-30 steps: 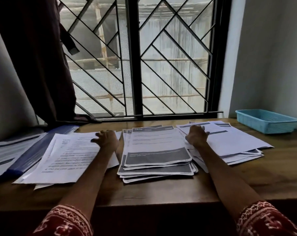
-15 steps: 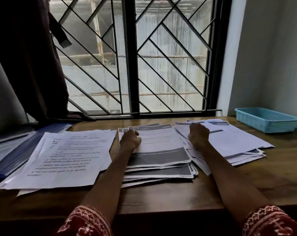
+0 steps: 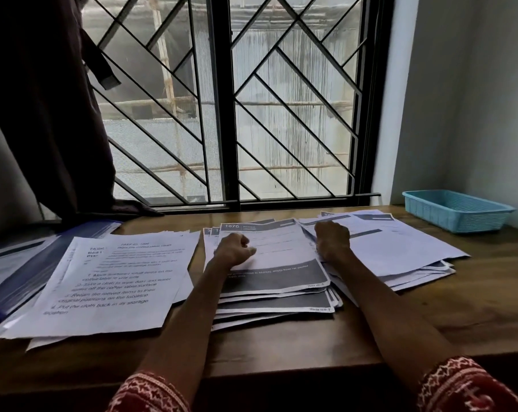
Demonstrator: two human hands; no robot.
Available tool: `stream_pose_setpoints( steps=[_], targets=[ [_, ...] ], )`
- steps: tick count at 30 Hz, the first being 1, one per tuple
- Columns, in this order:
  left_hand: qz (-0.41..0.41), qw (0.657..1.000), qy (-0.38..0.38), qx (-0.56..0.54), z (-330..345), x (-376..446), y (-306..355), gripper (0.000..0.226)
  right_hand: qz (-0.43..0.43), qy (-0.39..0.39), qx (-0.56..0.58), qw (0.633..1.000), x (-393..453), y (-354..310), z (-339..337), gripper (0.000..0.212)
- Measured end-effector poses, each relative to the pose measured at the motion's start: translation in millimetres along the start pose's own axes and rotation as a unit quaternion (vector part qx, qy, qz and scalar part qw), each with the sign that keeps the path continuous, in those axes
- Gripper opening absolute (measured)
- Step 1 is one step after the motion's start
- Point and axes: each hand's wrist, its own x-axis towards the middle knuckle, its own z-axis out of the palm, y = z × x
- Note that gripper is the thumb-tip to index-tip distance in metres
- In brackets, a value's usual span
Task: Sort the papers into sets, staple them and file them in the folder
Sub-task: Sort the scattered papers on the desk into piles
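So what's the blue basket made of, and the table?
The blue basket looks like plastic: even colour, fine moulded mesh walls. The table looks like wood, or a wood-look coating: brown grain streaks with a soft sheen. Which one, I cannot tell.

Dim, backlit by window (image 3: 281,114); edges perhaps warped
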Motion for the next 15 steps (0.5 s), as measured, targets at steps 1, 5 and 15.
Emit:
stream_pose_setpoints(
  steps=[1,5,15],
  targets=[
    [0.001,1.000,0.000,-0.001,0.2,0.3,0.4,0.042,0.003,0.022,0.023,1.000,0.4,0.0,-0.3,0.027],
    [-0.016,0.998,0.001,-0.057,-2.2,-0.8,6.0,0.060,0.020,0.144,0.214,0.966,10.2,-3.5,-3.5,0.022],
    [-0.012,0.869,-0.047,-0.492,-9.9,-10.3,19.3,0.024,-0.248,-0.128,0.462,0.842,-9.3,-42.8,-14.8,0.031]
  ],
)
